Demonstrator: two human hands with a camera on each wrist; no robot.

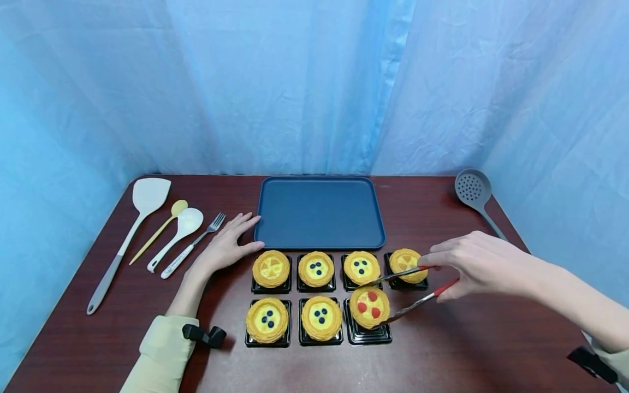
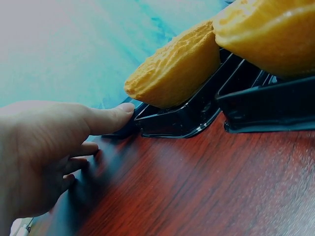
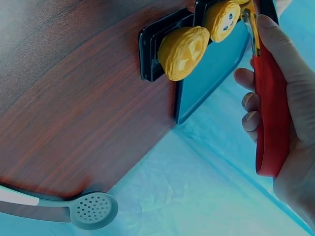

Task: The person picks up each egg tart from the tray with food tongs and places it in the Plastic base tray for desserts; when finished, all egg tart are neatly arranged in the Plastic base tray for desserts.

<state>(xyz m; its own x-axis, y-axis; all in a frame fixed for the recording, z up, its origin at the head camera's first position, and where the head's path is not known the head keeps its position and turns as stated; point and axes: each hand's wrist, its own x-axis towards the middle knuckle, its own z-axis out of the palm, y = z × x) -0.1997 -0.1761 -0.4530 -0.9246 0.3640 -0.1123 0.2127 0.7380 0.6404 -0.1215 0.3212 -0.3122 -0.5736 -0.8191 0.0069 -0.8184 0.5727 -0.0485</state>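
Observation:
My right hand [image 1: 474, 267] holds red-handled metal tongs [image 1: 417, 303]. The tongs' tips are on either side of an egg tart with red pieces [image 1: 369, 308]. That tart sits off-centre over its black plastic base [image 1: 369, 337]; whether it is lifted cannot be told. In the right wrist view the fingers and thumb wrap the red handle [image 3: 270, 118]. My left hand [image 1: 228, 243] is at the left edge of the blue tray [image 1: 319, 213], fingers extended. In the left wrist view its thumb [image 2: 118, 115] lies near a tart [image 2: 177, 69] on its base.
Several other tarts on black bases, some with blue dots [image 1: 316, 269], some with yellow wedges [image 1: 271, 268], form two rows. To the left lie a white turner [image 1: 149, 195], a yellow spoon [image 1: 157, 236], a white spoon [image 1: 189, 221] and a fork [image 1: 196, 243]. A grey skimmer [image 1: 473, 188] lies far right.

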